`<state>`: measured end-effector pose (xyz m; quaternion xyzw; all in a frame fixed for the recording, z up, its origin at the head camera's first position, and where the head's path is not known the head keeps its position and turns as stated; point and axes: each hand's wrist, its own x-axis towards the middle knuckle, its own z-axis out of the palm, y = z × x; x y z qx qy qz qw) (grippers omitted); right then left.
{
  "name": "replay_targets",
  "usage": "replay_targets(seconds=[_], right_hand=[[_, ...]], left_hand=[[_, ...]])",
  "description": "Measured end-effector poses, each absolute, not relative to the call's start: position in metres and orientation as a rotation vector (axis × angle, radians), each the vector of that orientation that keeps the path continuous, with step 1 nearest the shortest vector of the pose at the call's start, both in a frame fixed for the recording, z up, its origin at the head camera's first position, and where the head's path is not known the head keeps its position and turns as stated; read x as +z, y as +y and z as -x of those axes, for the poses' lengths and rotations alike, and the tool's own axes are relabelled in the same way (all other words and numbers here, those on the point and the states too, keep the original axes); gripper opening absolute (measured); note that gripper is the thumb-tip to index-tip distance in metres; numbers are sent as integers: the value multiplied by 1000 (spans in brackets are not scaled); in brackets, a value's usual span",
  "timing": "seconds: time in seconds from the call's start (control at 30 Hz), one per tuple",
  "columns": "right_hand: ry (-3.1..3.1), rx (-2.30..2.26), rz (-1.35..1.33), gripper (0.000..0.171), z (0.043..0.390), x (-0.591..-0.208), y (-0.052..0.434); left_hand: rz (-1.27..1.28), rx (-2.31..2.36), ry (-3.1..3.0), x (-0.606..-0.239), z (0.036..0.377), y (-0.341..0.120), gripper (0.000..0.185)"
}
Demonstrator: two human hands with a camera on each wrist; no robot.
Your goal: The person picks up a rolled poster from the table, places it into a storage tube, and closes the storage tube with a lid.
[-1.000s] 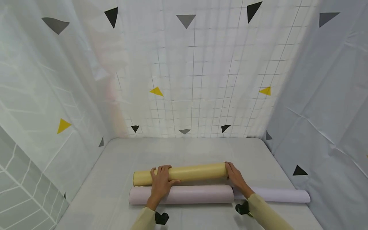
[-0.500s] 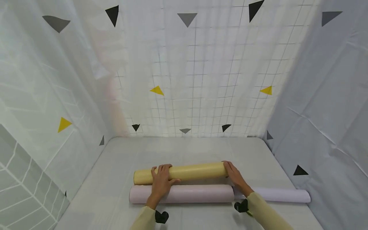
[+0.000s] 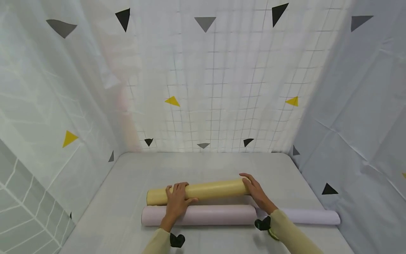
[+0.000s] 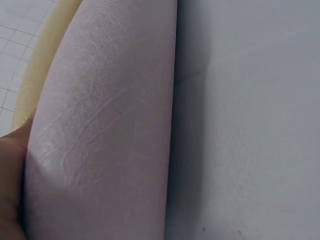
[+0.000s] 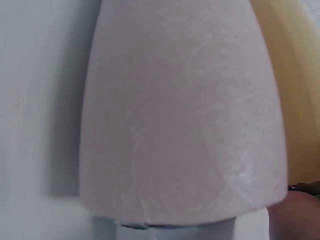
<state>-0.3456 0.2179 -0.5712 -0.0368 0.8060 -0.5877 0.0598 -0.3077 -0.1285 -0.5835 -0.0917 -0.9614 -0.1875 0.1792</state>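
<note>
A yellow roll of sheet material (image 3: 215, 189) lies slightly slanted on the white surface, behind a pale pink roll (image 3: 222, 215). My left hand (image 3: 177, 201) grips the yellow roll left of its middle, fingers over the top and thumb along the near side. At its right end my right hand (image 3: 257, 192) holds it, one finger reaching over the far side. The wrist views are mostly filled by the pink roll (image 4: 100, 125), its surface finely creased. Only part of the left hand (image 4: 10, 185) and of the right hand (image 5: 295, 215) shows there.
A thinner lavender roll (image 3: 311, 216) extends right from the pink roll's end. Beneath the right sleeve a small yellow-green curved object (image 3: 272, 235) is partly hidden. White sheeting (image 3: 203, 77) hangs behind and at both sides of the table (image 3: 203, 165).
My right hand has shifted slightly left along the yellow roll's end, and one finger has lifted and stretched over it. The left hand and the rolls look almost unmoved.
</note>
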Motion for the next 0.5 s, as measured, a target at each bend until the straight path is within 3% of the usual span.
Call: replay_targets(seconds=[0.5], right_hand=[[2511, -1743, 31, 53, 345, -563, 208]], left_hand=[[307, -530, -2631, -587, 305, -127, 75]])
